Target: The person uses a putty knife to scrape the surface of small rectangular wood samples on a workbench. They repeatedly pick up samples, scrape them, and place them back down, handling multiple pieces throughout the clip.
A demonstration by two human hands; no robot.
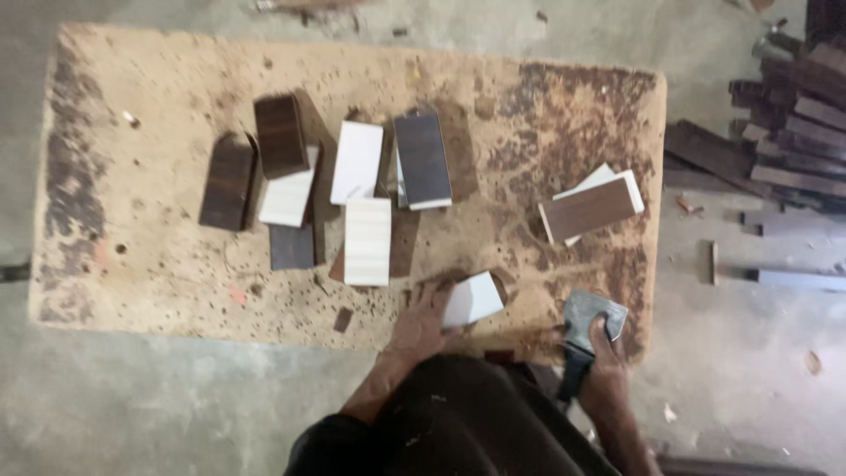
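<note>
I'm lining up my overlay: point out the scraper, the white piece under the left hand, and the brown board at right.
scraper (pixel 592 319): head view, middle of its metal blade.
white piece (pixel 473 300): head view, its white face.
brown board (pixel 589 210): head view, centre of its brown face.

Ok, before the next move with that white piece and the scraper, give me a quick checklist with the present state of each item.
1. Left hand on the white piece: ok, its fingers rest against the piece's left edge.
2. White piece lies on the worn board: ok, near the front edge.
3. Right hand grips the scraper: ok, fingers wrapped around it.
4. Scraper blade apart from the white piece: ok, a gap shows between them.
5. Blade edge condition: cannot tell, too blurred.
6. Other cut pieces out of the way: ok, the brown-and-white stack and the white strip lie farther back.
</note>
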